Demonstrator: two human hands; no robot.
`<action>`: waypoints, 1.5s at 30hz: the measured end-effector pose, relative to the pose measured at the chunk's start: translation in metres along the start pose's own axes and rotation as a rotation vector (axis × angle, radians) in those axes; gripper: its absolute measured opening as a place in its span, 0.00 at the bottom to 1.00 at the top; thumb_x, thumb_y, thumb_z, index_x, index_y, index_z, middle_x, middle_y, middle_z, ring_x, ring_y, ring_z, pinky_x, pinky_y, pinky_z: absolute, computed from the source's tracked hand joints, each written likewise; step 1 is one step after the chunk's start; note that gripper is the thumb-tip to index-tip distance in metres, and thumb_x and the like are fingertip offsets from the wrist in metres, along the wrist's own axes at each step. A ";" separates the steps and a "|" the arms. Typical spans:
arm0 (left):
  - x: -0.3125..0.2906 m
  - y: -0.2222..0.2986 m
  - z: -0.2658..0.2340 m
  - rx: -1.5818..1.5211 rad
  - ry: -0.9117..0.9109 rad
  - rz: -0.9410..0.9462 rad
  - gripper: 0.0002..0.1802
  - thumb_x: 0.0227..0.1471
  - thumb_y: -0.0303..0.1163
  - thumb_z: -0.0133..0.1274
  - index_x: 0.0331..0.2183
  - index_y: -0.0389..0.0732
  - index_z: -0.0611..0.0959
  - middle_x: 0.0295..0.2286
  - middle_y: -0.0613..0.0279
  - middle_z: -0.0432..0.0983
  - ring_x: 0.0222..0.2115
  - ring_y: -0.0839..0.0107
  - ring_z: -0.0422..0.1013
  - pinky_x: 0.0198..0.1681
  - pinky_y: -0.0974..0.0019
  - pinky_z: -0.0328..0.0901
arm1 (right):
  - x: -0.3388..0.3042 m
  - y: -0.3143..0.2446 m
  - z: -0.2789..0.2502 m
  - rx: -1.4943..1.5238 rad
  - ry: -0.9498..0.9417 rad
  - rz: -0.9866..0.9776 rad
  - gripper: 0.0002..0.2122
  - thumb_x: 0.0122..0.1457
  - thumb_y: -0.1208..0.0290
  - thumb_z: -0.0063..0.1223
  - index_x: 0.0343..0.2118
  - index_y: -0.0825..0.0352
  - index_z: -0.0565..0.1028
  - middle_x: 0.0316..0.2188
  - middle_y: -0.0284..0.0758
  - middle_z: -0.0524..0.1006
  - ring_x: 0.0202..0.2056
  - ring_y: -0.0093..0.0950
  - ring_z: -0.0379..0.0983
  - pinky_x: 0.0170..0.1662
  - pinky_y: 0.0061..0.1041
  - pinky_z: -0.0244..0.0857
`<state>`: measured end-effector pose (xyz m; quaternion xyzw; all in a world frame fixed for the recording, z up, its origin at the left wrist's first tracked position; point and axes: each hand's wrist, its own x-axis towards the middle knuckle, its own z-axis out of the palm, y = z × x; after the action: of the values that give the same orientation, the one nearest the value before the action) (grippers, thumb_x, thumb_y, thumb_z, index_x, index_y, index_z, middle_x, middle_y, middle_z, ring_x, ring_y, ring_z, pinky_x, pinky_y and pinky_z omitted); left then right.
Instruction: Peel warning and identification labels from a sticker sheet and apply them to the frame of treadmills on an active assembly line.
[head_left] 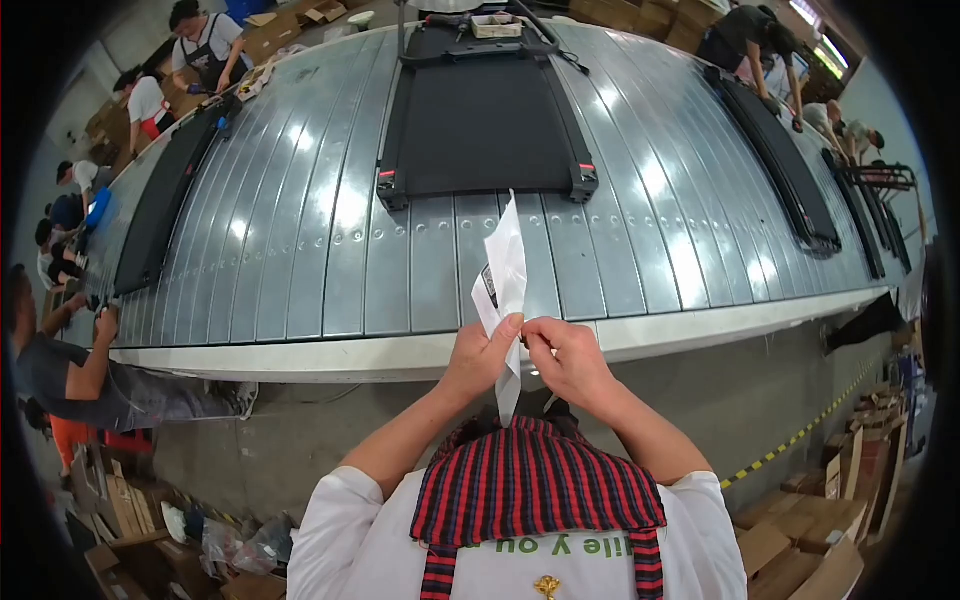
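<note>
In front of my chest, over the near edge of the conveyor, my left hand (482,355) grips a white sheet (510,262) with a dark printed patch. The sheet is folded and stands nearly upright, seen almost edge-on; I cannot tell if it is paper or thin plastic. My right hand (568,362) is closed at the sheet's right edge, its thumb and finger pinched together there. Beyond the sheet's tip lies a black treadmill deck (488,130), flat on the metal slats, with red-marked corner pieces (585,178) at its near end.
Metal slats (300,250) form the conveyor, edged by a pale rail (400,358). More black decks lie left (165,210) and right (775,150). A small parts tray (497,26) sits at the far end. Other people work around the line; cardboard (810,525) lies behind me.
</note>
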<state>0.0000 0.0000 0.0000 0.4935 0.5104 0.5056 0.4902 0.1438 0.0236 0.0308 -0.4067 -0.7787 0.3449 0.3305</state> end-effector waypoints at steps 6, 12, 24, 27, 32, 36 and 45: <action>0.059 0.007 0.020 0.051 0.148 -0.036 0.24 0.52 0.47 0.42 0.29 0.32 0.76 0.20 0.65 0.70 0.24 0.80 0.63 0.28 0.73 0.60 | 0.065 0.044 -0.037 0.224 -0.248 0.100 0.05 0.53 0.75 0.46 0.28 0.72 0.71 0.19 0.33 0.73 0.22 0.18 0.67 0.27 0.17 0.63; 0.118 0.003 0.051 0.048 0.277 -0.036 0.20 0.51 0.42 0.45 0.32 0.33 0.77 0.23 0.64 0.72 0.26 0.78 0.66 0.29 0.72 0.61 | 0.115 0.111 -0.086 0.696 -0.253 0.234 0.07 0.56 0.74 0.43 0.26 0.71 0.69 0.22 0.31 0.72 0.24 0.16 0.67 0.29 0.16 0.64; 0.202 0.007 0.088 0.095 0.121 0.022 0.21 0.52 0.45 0.44 0.30 0.34 0.76 0.23 0.66 0.71 0.25 0.78 0.65 0.28 0.72 0.61 | 0.155 0.132 -0.127 0.465 -0.231 0.222 0.06 0.52 0.73 0.49 0.26 0.71 0.70 0.18 0.28 0.71 0.21 0.12 0.64 0.24 0.13 0.60; 0.205 0.012 0.083 0.097 0.113 0.020 0.22 0.52 0.46 0.43 0.28 0.35 0.76 0.20 0.66 0.71 0.23 0.80 0.65 0.26 0.73 0.60 | 0.157 0.130 -0.121 0.451 -0.200 0.249 0.06 0.52 0.73 0.48 0.25 0.71 0.70 0.18 0.28 0.71 0.21 0.13 0.64 0.24 0.14 0.60; 0.207 0.003 0.061 0.139 -0.017 0.019 0.22 0.53 0.45 0.41 0.26 0.35 0.76 0.17 0.66 0.70 0.21 0.80 0.64 0.24 0.74 0.60 | 0.162 0.130 -0.105 0.424 -0.216 0.289 0.06 0.52 0.73 0.47 0.25 0.72 0.70 0.19 0.29 0.71 0.22 0.14 0.65 0.25 0.14 0.61; 0.202 0.004 0.043 0.133 -0.095 0.022 0.22 0.54 0.44 0.39 0.26 0.34 0.76 0.17 0.64 0.71 0.20 0.80 0.65 0.24 0.73 0.61 | 0.164 0.125 -0.090 0.458 -0.277 0.293 0.06 0.54 0.75 0.43 0.25 0.72 0.69 0.19 0.29 0.71 0.23 0.15 0.66 0.28 0.15 0.62; 0.190 -0.010 0.007 0.012 -0.186 -0.011 0.20 0.55 0.41 0.39 0.28 0.34 0.76 0.20 0.63 0.72 0.22 0.79 0.65 0.27 0.72 0.61 | 0.165 0.100 -0.065 0.504 -0.349 0.376 0.07 0.55 0.75 0.42 0.24 0.72 0.69 0.19 0.30 0.70 0.23 0.16 0.66 0.29 0.16 0.63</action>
<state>0.0003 0.1903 -0.0102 0.5385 0.4683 0.4517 0.5354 0.1612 0.2258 0.0243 -0.3837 -0.6255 0.6451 0.2131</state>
